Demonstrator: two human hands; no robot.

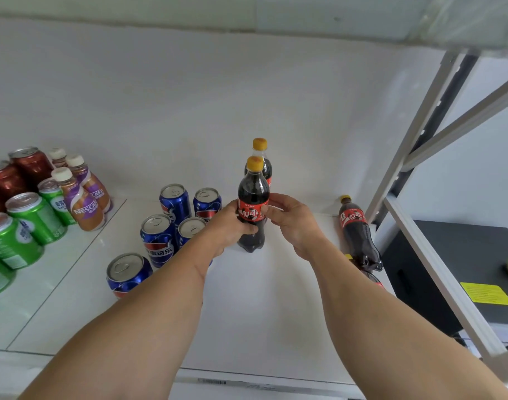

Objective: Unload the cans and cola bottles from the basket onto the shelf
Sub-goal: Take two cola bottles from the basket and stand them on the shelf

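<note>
Both hands on one cola bottle [253,197], upright on the white shelf [261,298], roughly mid-shelf. Left hand [226,226] wraps the bottle from the left at label height, fingers curled round it, thumb across the lower front. Right hand [290,217] comes in from the right, thumb and fingertips pinching the red label. Bottle base looks like it's touching the shelf surface, can't confirm fully. Second cola bottle [263,160] stands directly behind the held one, mostly hidden, only yellow cap and shoulder showing. Third cola bottle [358,235] stands at the right edge of the shelf near the grey upright post [414,145]; a fourth bottle [372,277] sits just in front of it, largely hidden by the right forearm. Five blue Pepsi cans [157,241] stand grouped left of the held bottle, the nearest ones partly behind the left hand and wrist. Further left, past a seam in the shelf: green cans [33,217], dark red cans [30,163], and Nescafe bottles [82,203] with white caps, all upright. Basket not in view. Right of the shelf frame, a black box [449,269] with a yellow sticker [487,293].
</note>
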